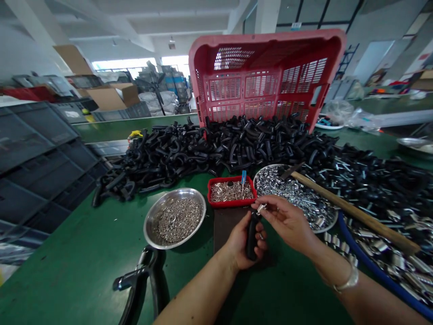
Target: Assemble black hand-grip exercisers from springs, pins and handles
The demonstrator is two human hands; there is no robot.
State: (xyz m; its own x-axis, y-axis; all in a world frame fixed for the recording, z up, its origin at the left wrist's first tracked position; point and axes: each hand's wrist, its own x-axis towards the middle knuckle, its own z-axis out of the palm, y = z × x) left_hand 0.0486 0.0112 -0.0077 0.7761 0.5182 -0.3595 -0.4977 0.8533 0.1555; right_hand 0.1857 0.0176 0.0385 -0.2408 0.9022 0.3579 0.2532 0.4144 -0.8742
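My left hand (241, 247) is closed around a black handle (251, 237), which stands nearly upright. At its top end sits a small shiny coiled metal piece (261, 208), apparently a spring, pinched between the fingers of my right hand (287, 221). Whether the spring is joined to the handle I cannot tell. Beneath my hands lies a dark flat plate (228, 225). Just beyond them is a red tray (233, 204) of small metal pins with a blue-handled tool in it. At lower left rests a black hand grip exerciser (145, 275) with a spring.
A steel bowl (147, 231) of small metal parts stands left. On the right are a dish (333, 222) of shiny parts, a wooden-handled hammer (355, 210) and a blue-rimmed container (355, 257) of springs. Behind, black handles (169, 149) pile before a tipped pink crate (257, 39).
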